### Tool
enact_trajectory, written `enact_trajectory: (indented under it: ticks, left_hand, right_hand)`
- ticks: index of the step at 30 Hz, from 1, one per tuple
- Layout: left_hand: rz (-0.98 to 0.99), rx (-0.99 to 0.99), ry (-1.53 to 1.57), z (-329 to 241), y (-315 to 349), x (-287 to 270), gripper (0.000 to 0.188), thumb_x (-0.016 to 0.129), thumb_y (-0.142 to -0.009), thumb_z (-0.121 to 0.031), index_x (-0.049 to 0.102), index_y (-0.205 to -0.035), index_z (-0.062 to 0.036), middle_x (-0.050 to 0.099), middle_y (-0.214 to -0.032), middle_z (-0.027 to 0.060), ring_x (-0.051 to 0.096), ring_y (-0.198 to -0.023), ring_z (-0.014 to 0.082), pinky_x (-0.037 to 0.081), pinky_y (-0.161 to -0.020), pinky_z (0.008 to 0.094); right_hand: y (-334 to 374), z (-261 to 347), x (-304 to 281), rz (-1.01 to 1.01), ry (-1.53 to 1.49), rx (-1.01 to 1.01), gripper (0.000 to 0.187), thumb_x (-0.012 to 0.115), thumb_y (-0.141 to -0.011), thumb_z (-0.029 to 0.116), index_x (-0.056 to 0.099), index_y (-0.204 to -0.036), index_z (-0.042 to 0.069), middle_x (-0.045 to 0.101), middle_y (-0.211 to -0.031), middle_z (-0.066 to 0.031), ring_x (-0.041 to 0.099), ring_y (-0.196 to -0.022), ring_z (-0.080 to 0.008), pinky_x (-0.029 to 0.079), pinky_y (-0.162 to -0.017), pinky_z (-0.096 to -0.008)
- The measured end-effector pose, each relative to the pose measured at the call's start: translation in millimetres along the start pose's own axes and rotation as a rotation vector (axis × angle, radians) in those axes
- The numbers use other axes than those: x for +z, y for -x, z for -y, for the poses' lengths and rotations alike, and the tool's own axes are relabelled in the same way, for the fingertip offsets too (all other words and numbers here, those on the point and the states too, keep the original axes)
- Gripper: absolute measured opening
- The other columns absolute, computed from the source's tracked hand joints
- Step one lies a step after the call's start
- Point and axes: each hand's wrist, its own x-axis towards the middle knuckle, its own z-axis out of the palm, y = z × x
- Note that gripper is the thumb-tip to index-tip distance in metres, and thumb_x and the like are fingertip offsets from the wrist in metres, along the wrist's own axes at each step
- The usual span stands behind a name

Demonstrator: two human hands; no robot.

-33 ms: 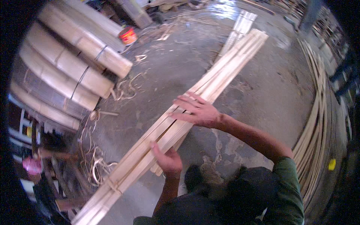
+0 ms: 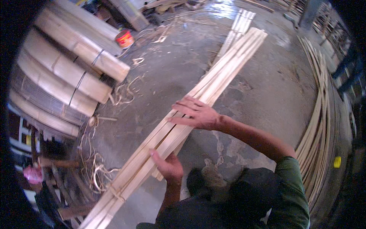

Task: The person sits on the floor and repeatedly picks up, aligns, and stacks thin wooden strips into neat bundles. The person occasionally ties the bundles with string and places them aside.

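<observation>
A long bundle of pale wooden strips (image 2: 227,74) lies slantwise before me, from the lower left up to the far right. A thin tie (image 2: 116,194) goes around it near the lower end, and a dark gap runs between strips around the middle. My left hand (image 2: 169,167) grips its near edge, thumb on top and the other fingers hidden underneath. Farther up, my right hand (image 2: 198,114) lies across the top with fingers stretched out and slightly apart. Beyond the far end, a second bundle of pale strips (image 2: 240,24) shows, partly covered by the first.
Thick tied bundles of slats (image 2: 82,82) are stacked at left, with a red bucket (image 2: 124,39) beyond. Curled shavings (image 2: 99,177) litter the floor beside them. Long thin rods (image 2: 318,126) lie along the right, near a yellow object (image 2: 337,162). A post (image 2: 308,15) stands far right.
The whole view has shifted slightly, so the surroundings sit a little farther left. Both hands keep their places on the bundle.
</observation>
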Motion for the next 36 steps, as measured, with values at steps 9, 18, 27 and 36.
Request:
enact_trajectory:
  ticks: [9, 18, 27, 36]
  left_hand:
    - [0.12, -0.046, 0.087, 12.4, 0.4, -33.9, 0.065, 0.048, -0.095, -0.052, 0.036, -0.141, -0.0074, 0.048, -0.137, 0.0118, 0.047, -0.127, 0.0289, 0.038, -0.109, 0.0427]
    - [0.809, -0.07, -1.116, -130.7, 23.8, -104.7, 0.065, 0.071, -0.081, -0.012, 0.043, -0.137, 0.0018, 0.049, -0.139, 0.0163, 0.049, -0.127, 0.0279, 0.034, -0.109, 0.039]
    - [0.523, -0.089, -2.085, -160.2, 19.8, -227.6, 0.105, 0.089, -0.052, -0.044, 0.041, -0.136, -0.0032, 0.059, -0.117, 0.0205, 0.058, -0.106, 0.0401, 0.047, -0.09, 0.048]
    - [0.754, -0.175, -1.806, -87.7, 12.2, -174.5, 0.098, 0.088, -0.056, -0.043, 0.044, -0.134, -0.0028, 0.063, -0.114, 0.0206, 0.064, -0.1, 0.0359, 0.05, -0.089, 0.0449]
  right_hand:
    - [2.3, -5.1, 7.9, -0.057, -0.041, -0.033, 0.057, 0.056, -0.084, 0.019, 0.047, -0.138, 0.031, 0.052, -0.119, -0.0083, 0.054, -0.115, -0.0284, 0.04, -0.106, -0.0434]
    - [17.5, 3.3, 48.0, 0.001, -0.045, -0.144, 0.057, 0.056, -0.082, 0.018, 0.047, -0.138, 0.025, 0.054, -0.11, -0.0102, 0.054, -0.111, -0.0301, 0.042, -0.103, -0.0425]
    - [47.6, 15.6, 34.4, 0.143, -0.04, -0.167, 0.064, 0.057, -0.08, 0.016, 0.041, -0.141, 0.025, 0.053, -0.11, -0.0107, 0.051, -0.113, -0.0304, 0.041, -0.105, -0.0437]
    - [96.3, -68.2, -30.1, 0.215, 0.176, -0.132, 0.056, 0.056, -0.083, 0.019, 0.047, -0.137, 0.03, 0.054, -0.113, -0.0103, 0.054, -0.113, -0.0294, 0.045, -0.102, -0.0419]
